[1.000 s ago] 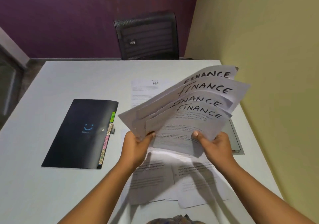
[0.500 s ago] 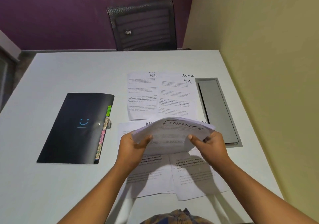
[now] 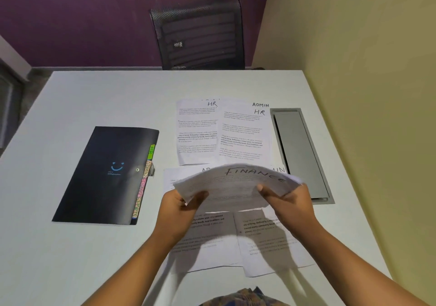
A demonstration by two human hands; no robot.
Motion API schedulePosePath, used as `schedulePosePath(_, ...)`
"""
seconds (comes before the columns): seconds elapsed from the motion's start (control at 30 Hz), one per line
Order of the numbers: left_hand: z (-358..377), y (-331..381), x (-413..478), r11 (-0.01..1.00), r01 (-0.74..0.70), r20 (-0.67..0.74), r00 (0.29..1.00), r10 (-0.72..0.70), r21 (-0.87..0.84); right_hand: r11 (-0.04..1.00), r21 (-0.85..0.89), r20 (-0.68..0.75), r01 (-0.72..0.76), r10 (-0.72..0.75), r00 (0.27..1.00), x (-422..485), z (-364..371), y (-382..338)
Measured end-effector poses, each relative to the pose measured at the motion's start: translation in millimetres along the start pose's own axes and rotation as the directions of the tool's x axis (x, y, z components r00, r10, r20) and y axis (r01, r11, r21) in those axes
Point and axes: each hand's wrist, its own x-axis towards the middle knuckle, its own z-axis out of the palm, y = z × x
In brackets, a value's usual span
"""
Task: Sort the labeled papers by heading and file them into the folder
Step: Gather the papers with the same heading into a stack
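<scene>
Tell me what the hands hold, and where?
The FINANCE papers: left hand grips the stack's near left edge, right hand its near right edge.

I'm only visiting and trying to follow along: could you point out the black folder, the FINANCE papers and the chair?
black folder (image 3: 94, 188), head view, on its plain front cover.
FINANCE papers (image 3: 236, 185), head view, on the top sheet just below the heading.
chair (image 3: 198, 34), head view, on its mesh backrest.
</scene>
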Motion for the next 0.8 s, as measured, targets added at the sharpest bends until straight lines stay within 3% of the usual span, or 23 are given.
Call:
schedulePosePath(0.13, -0.9, -27.5, 1.5, 0.99, 0.11, 0.021, 0.993, -0.112, 0.087, 0.97, -0.243, 0.136, -0.008, 0.042, 0.99, -3.1, 4.1, 23.7)
schedulePosePath(0.27, 5.9, -47.4, -2.5, 0.973, 0.189, -0.063, 0.981, -0.182, 0.13, 0.883, -0.465, 0.152, -0.064, 0.151, 0.977, -1.7, 4.4, 48.3)
schedulePosePath(0.47, -6.8, -32.4, -4.8, 0.989, 0.141, -0.109, 0.985, -0.136, 0.036, 0.891, -0.427, 0.032, -0.153, 0.184, 0.982, 7.3, 6.0, 46.8)
schedulePosePath(0.57, -14.8, -24.1, -10.2, 0.985, 0.171, -0.056, 0.984, -0.171, -0.018, 0.948, -0.274, -0.017, -0.163, 0.165, 0.986, 7.7, 5.8, 39.6)
schedulePosePath(0.7, -23.6, -20.6, -29.4, 0.973, 0.189, 0.039, 0.98, -0.195, 0.134, 0.985, -0.049, -0.079, -0.167, 0.162, 0.984, 10.2, 6.7, 31.4)
schedulePosePath(0.8, -26.2, -15.2, -40.0, 0.982, 0.183, 0.006, 0.983, -0.184, 0.039, 0.983, 0.008, -0.082, -0.184, 0.184, 0.979, 9.1, 10.0, 27.9)
